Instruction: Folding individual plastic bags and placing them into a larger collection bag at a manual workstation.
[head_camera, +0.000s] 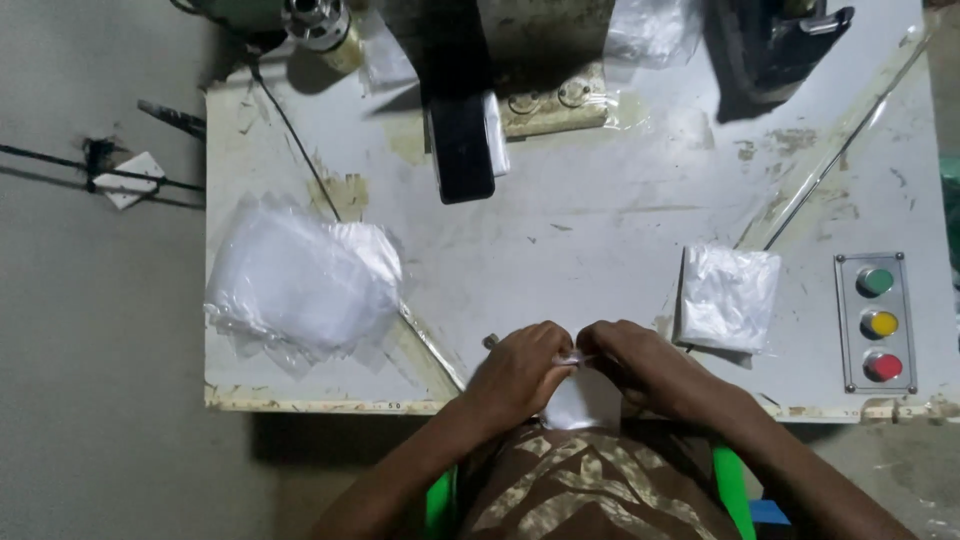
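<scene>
we have both hands meeting at the near edge of the white worktable (600, 230), right at six o'clock of the table top, and between them sits a small clear plastic bag (583, 397) with something white inside it. our left hand (518, 372) comes in from seven o'clock and our right hand (650, 368) from five o'clock, so the bag lies directly between the two sets of fingertips, touching both, neither hand nearer than the other. the fingers of each hand are curled in tight and pinched on the bag's top edge, which shows as a thin crumpled strip running nine to three o'clock between the thumbs; the body of the bag hangs down from that strip toward six o'clock, against our lap, so its long axis seems to run twelve to six. how much of the edge each hand covers we cannot tell, as the knuckles hide it. at nine o'clock from our left hand, well apart, lies a loose stack of clear bags (300, 280), and at two o'clock from our right hand, near but not touching, lies a smaller folded pile of bags (728, 297). further to three o'clock a panel of three buttons (877, 322), green, yellow and red, is set into the table. at twelve o'clock, well apart from the hands, a black machine head (462, 140) hangs over the table
</scene>
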